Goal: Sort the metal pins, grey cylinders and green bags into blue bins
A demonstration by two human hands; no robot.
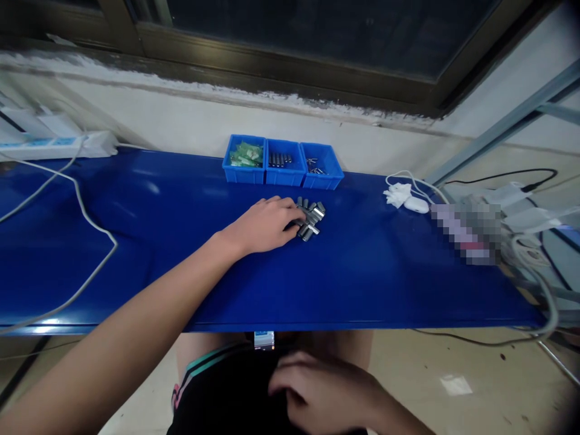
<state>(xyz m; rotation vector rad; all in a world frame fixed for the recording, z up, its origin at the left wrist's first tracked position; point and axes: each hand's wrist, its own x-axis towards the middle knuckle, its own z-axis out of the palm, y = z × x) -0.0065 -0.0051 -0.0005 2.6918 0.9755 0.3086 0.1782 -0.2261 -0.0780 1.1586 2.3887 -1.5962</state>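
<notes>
Several small dark metal cylinders [310, 217] with shiny sides lie in a loose pile on the blue table. My left hand [270, 223] reaches in from the left, its fingers bent down over the pile's near-left side. Its thumb and forefinger close about a dark cylinder there, which is mostly hidden by the fingers. Below the table edge, above my lap, my right hand [319, 386] is blurred. Its fingers look curled, but whether they hold anything does not show.
Three joined blue bins hold green-and-clear packets [246, 154], dark cylinders [281, 159] and small metal pins [316, 167]. A white cable [81, 193] crosses the left side from a power strip [58, 147]. Crumpled tissue [399, 194] and a white case [415, 205] lie right.
</notes>
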